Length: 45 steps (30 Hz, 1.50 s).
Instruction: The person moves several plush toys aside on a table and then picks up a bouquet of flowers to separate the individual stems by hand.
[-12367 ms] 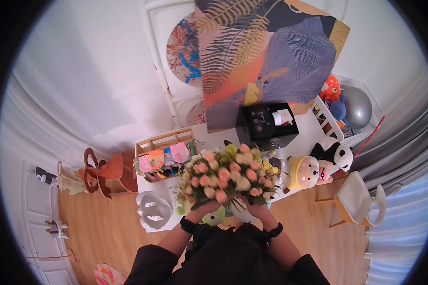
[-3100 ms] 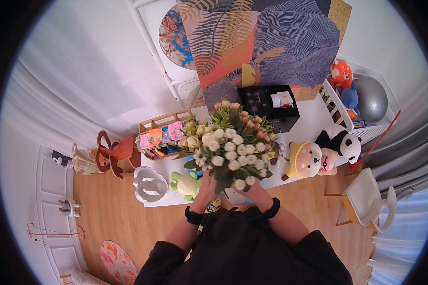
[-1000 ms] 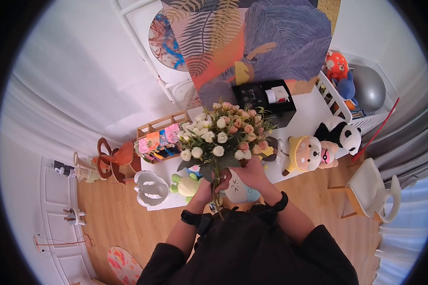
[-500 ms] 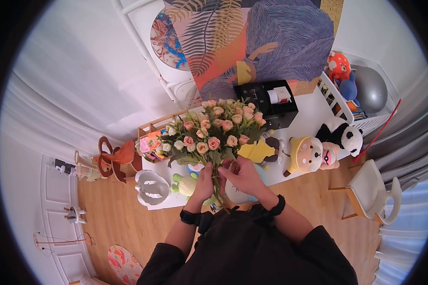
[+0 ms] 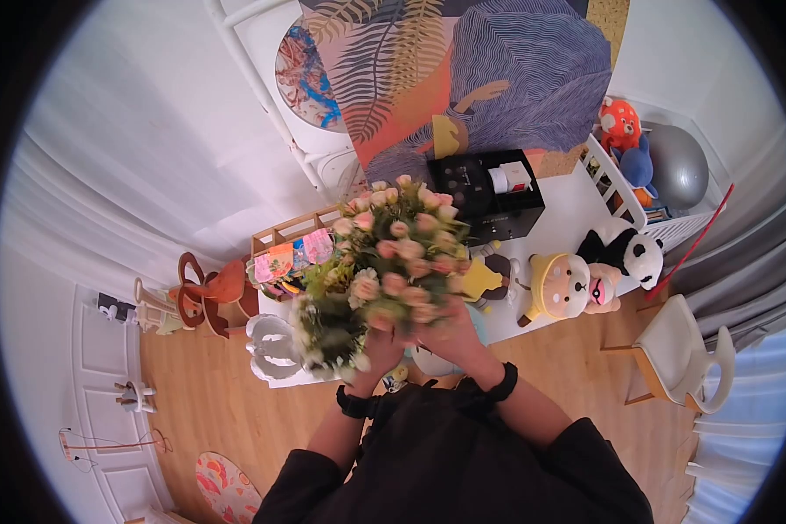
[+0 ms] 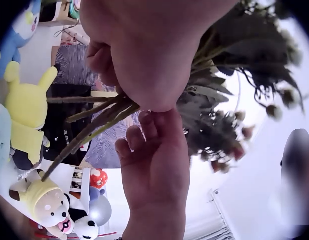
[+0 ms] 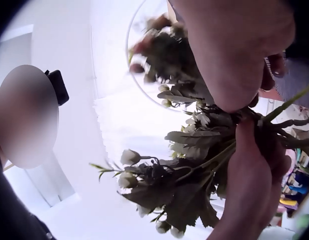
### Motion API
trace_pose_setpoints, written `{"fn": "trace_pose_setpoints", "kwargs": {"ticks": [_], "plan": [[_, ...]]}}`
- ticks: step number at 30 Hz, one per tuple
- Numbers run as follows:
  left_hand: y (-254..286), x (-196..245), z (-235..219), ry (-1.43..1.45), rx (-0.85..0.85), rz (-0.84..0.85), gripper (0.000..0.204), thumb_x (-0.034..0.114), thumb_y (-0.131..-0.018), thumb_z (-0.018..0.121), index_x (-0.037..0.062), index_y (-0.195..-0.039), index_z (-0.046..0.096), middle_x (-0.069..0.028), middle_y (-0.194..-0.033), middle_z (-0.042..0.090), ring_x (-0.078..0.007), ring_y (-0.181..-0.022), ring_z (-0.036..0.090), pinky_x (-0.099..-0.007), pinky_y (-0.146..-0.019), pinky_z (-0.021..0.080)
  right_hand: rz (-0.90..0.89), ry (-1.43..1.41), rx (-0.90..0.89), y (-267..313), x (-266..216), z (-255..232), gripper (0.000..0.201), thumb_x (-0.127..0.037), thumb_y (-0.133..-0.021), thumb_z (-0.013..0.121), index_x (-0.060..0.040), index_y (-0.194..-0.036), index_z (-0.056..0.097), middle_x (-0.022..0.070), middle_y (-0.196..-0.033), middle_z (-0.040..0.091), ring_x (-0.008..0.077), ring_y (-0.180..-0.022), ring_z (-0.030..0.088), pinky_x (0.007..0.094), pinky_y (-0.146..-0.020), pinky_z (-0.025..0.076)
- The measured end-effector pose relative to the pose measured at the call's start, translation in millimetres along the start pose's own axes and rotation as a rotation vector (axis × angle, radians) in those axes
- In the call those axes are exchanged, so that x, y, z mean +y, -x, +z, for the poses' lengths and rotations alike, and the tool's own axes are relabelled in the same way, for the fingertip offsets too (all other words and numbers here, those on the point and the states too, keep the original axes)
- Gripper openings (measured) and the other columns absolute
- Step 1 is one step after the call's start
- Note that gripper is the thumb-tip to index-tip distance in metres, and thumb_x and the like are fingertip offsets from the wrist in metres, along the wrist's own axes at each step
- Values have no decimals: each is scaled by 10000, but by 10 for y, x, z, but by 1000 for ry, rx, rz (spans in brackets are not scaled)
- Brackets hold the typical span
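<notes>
A bouquet of artificial-looking roses (image 5: 402, 262), pink and peach with white blooms at its lower left, is held up before the body in the head view. Part of it is blurred. My left hand (image 5: 382, 352) grips the bundled stems (image 6: 102, 117) just below the leaves; in the left wrist view its curled fingers (image 6: 100, 62) close round them. My right hand (image 5: 450, 336) is at the same spot, pressed up against the left, its fingers (image 6: 136, 136) bent and its thumb side at the stems. The blooms hide the fingertips in the head view.
Below lies a white table (image 5: 550, 210) with a black machine (image 5: 489, 196), a wooden organiser (image 5: 293, 229), a white shell-like bowl (image 5: 272, 347) and plush toys, including a yellow-hooded bear (image 5: 561, 288) and a panda (image 5: 629, 253). A white chair (image 5: 677, 345) stands at right.
The bouquet has turned in the hands: white blooms swing to the lower left and pink ones face up. The stems, visible half a second ago, are now hidden in the head view.
</notes>
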State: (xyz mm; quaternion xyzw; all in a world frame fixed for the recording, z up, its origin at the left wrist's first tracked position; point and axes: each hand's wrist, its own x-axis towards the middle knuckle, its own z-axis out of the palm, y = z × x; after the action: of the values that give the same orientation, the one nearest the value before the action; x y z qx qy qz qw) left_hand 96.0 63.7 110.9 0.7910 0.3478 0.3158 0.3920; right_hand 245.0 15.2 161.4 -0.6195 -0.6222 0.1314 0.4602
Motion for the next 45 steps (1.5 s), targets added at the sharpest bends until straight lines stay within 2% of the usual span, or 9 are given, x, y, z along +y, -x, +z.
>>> {"fn": "trace_pose_setpoints", "kwargs": {"ticks": [2,8,10,11,14,19,33,38,45], "plan": [[39,-246,84,-229,113,143,321,255,-970,426,-11,-1060,580,-163,-976,634,-299,-880,596,-362,-814,452,205,-109,79,-14,-199,-112,315,-304,-835,658,9,-837,624,136,-638,587,254,-570,599,340,-491,432],[-147,157,-140,-48,-64,-266,318,260,-950,472,2,-1094,590,-163,-963,639,-262,-947,594,-353,-858,441,453,-142,-43,-33,-113,-98,318,-286,-854,653,22,-794,604,121,-585,570,218,-499,553,320,-483,416],[-40,-145,-121,-670,152,489,289,244,-947,475,8,-1062,597,-144,-920,626,-253,-911,584,-351,-845,440,403,-230,263,-118,-57,-172,286,-246,-866,640,13,-754,595,112,-544,564,205,-464,542,331,-467,399],[20,-191,-101,-669,153,486,289,244,-947,475,8,-1062,597,-144,-920,626,-253,-911,584,-351,-845,440,408,-278,322,-167,2,-263,297,-240,-874,634,15,-730,589,93,-542,565,168,-466,526,318,-466,388],[146,-271,-84,148,-53,-302,278,264,-956,470,21,-1019,591,-87,-858,605,-201,-822,551,-329,-766,432,417,-274,299,-285,18,-680,361,-238,-891,620,19,-643,564,48,-531,559,94,-479,500,282,-460,371],[71,-267,-104,380,-52,-518,325,308,-977,453,13,-1025,580,-28,-808,575,-119,-763,519,-280,-695,423,350,-440,192,-240,26,-730,184,-160,-924,567,21,-897,553,33,-665,583,66,-578,516,232,-520,391],[61,-21,-253,638,-144,-557,356,338,-981,430,97,-1235,491,4,-1086,571,-87,-989,532,-249,-757,450,310,-605,63,-139,273,-480,133,-96,-943,364,-25,-971,473,71,-852,562,135,-749,547,288,-715,455],[10,26,-256,580,-194,-518,359,343,-985,421,82,-1218,501,8,-1110,571,-91,-1001,528,-260,-758,448,529,-1120,-7,-70,290,-232,184,-73,-862,354,-11,-962,495,80,-868,586,160,-791,574,299,-761,444],[-11,59,-267,576,-292,-456,320,280,-995,409,54,-1191,522,-15,-1106,568,-105,-1000,524,-262,-824,435,374,-625,-281,-136,66,-297,276,-80,-848,580,32,-1097,543,74,-895,617,126,-862,577,285,-781,453]]}}
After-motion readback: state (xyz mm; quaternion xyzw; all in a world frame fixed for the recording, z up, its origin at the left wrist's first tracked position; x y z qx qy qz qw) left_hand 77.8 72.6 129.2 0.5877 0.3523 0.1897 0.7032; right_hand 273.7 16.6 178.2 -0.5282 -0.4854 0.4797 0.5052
